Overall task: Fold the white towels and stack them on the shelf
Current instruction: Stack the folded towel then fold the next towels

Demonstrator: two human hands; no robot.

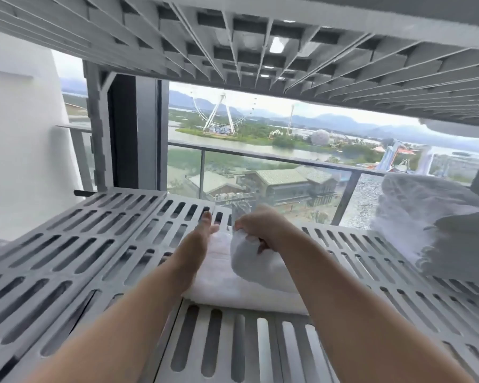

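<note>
Forearms: both of mine reach in from 6 o'clock, bare, converging on the towel at mid-frame.
Towel point(244, 288): white, folded, lying flat on the shelf between my arms, its near edge toward me and its far end under my hands.
Right hand point(256, 226): fingers curled closed, pinching a bunched white fold of the towel's top layer and holding it raised above the rest.
Left hand point(202, 230): flat and unclenched, fingers straight toward 12 o'clock, resting on the towel's far left part and gripping nothing.
Shelf point(67, 261): grey slotted panels, running from 9 to 3 o'clock under everything I see on this level.
Stack point(437, 230): folded white towels piled at 3 o'clock on the same shelf, well apart from my hands.
Upper shelf point(260, 51): ribbed grey underside across 12 o'clock.
Railing point(274, 158): glass balcony rail behind the shelf.
Ferris wheel point(221, 111): far off at 12 o'clock, beyond water and green land.
</note>
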